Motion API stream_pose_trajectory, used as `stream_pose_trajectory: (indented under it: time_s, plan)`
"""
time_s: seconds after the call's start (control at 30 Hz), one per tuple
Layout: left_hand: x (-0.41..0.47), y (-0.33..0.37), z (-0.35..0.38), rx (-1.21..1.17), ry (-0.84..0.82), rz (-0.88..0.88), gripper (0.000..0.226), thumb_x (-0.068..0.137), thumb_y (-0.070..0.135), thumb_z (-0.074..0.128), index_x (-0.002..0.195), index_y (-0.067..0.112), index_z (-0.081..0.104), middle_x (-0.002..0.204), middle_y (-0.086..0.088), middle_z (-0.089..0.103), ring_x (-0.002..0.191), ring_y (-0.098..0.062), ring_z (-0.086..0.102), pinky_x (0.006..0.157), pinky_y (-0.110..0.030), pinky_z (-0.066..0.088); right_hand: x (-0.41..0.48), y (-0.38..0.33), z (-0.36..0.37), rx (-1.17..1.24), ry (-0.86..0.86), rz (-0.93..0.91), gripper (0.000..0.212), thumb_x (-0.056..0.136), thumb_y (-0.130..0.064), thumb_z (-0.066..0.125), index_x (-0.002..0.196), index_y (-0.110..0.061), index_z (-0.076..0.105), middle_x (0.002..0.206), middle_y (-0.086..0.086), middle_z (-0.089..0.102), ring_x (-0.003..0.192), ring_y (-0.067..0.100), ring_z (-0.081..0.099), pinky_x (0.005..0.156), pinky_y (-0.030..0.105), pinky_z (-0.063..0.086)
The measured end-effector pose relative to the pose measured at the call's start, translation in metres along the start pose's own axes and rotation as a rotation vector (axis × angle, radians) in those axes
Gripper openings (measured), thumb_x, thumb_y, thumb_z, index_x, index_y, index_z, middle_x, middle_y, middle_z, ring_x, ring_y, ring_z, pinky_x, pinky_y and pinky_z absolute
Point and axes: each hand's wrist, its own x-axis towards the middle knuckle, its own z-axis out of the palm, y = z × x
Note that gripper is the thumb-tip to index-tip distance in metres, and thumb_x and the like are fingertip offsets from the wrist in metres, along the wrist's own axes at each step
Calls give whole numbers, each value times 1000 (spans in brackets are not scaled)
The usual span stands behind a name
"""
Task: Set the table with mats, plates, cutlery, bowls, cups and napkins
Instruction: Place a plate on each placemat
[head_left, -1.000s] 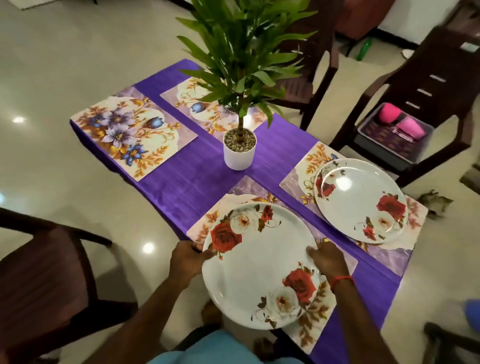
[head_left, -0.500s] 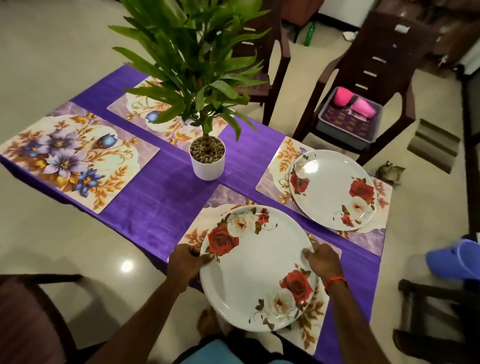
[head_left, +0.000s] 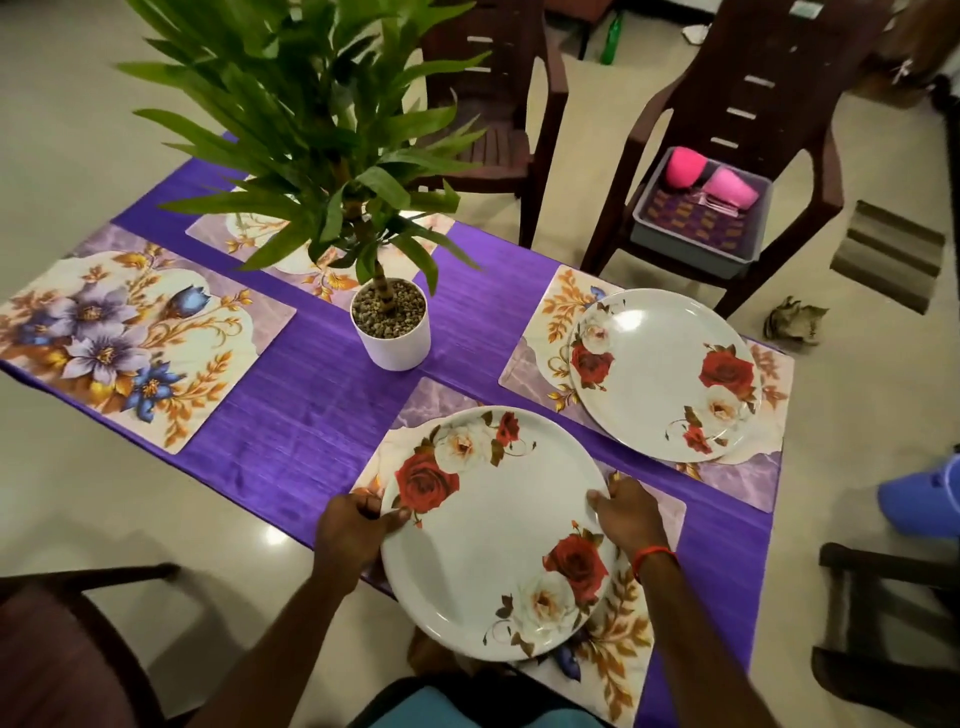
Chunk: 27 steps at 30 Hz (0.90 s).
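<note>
Purple cloth covers the desk (head_left: 311, 415), with four floral mats on it. Both hands hold the near plate (head_left: 488, 540) over the near mat (head_left: 623, 639). The left hand (head_left: 353, 535) grips its left rim, thumb on top. The right hand (head_left: 623, 519) curls over its right rim. The fingers underneath are hidden. Its rose sprays sit far-left and near-right, and its near rim overhangs the desk edge. Whether it touches the mat cannot be told. A second plate (head_left: 660, 374) lies on the right mat (head_left: 561, 306). A potted plant (head_left: 389, 332) hides much of the far mat (head_left: 322, 275).
</note>
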Motion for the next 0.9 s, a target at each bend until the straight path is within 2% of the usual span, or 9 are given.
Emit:
stream_pose_trajectory:
  time_s: [0.13,0.23,0.37,0.43,0.5,0.6,0.7,0.8,0.9]
  plan:
    - [4,-3,-4,4,15,-47,35,65,37,97,79,12,76,73,-2,76,73,-29,74,70,-53,63,4,-5,3,-4,-10,-27,25,95,-30,64,109,-10,69,106,8,71,98,28,66,83,34,50]
    - [2,1,-4,5,58,-64,37,65,36,97,81,12,74,76,-5,76,74,-30,74,68,-54,63,6,-5,5,-3,-9,-63,21,95,-29,63,105,-11,71,103,8,72,95,28,67,87,39,54]
    - [1,4,-4,46,78,-47,39,66,39,96,83,12,74,79,-5,75,79,-28,73,75,-49,62,5,-6,4,0,-22,-83,21,96,-29,63,108,-14,70,103,6,72,92,25,67,85,36,54]
    - [1,5,-6,83,86,-46,41,65,48,94,79,16,73,77,-1,74,78,-25,71,76,-42,59,5,-4,4,-19,-14,-71,23,96,-35,63,108,-16,69,102,4,72,91,24,67,86,39,56]
    - [-1,5,-9,157,89,-51,45,66,57,90,70,17,69,69,2,71,72,-21,69,70,-35,53,3,-6,2,-32,-1,-85,30,95,-46,61,100,-18,69,92,1,72,84,21,68,78,37,57]
    - [-4,2,-8,135,74,-60,50,68,60,87,65,13,72,60,0,71,63,-22,71,68,-39,60,-6,-12,0,28,46,-111,53,90,-71,52,83,-20,66,77,-3,68,73,16,66,63,29,47]
    - [-4,-3,-7,48,66,-82,46,69,55,89,71,11,76,63,-2,73,61,-28,73,66,-50,63,-9,-16,3,37,76,-89,59,94,-69,43,83,-15,65,78,0,68,76,19,66,68,33,52]
    - [-5,1,-6,-25,78,-104,45,69,55,88,71,11,77,67,-5,75,63,-32,74,61,-54,62,-11,-20,3,5,88,-82,62,96,-67,38,91,-12,67,81,2,69,77,19,66,72,35,56]
    - [-9,10,-6,-53,120,-73,35,79,43,86,67,13,73,67,-5,71,66,-29,70,60,-39,59,-16,-23,0,-21,83,-89,59,99,-64,36,98,-12,66,90,4,70,85,23,66,75,34,51]
